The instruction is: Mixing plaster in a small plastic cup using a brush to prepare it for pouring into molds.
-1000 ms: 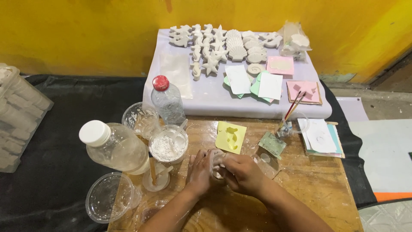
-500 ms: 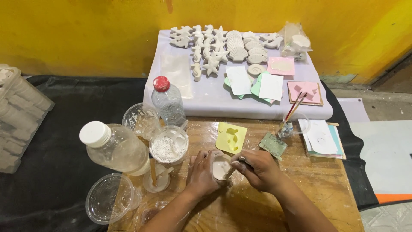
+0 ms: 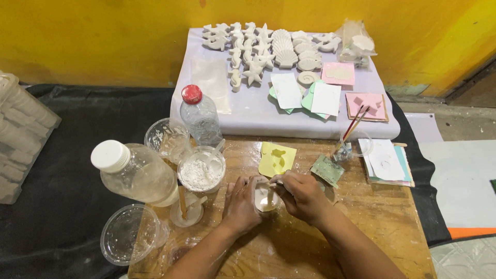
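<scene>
A small cup (image 3: 267, 199) of white paste sits on the wooden table (image 3: 361, 222) between the two hands, near the table's middle. The left hand (image 3: 241, 204) curls around its left side, fingers closed against the wall, while the right hand (image 3: 302, 196) is closed on a thin stick (image 3: 270, 192) that dips into the cup. The cup looks pale and translucent, its contents smooth and off-white. Beyond the table lies a white board (image 3: 243, 111) covered with plaster castings (image 3: 268, 49) of shells, starfish and fish, with coloured moulds beside them. To the left stand a large clear bottle with a white cap (image 3: 135, 173), a smaller bottle with a red cap (image 3: 199, 114), a tub of white powder (image 3: 201, 170) and empty clear cups (image 3: 129, 240). Just behind the hands lie a yellow mould (image 3: 277, 158) and a green mould (image 3: 327, 169).
</scene>
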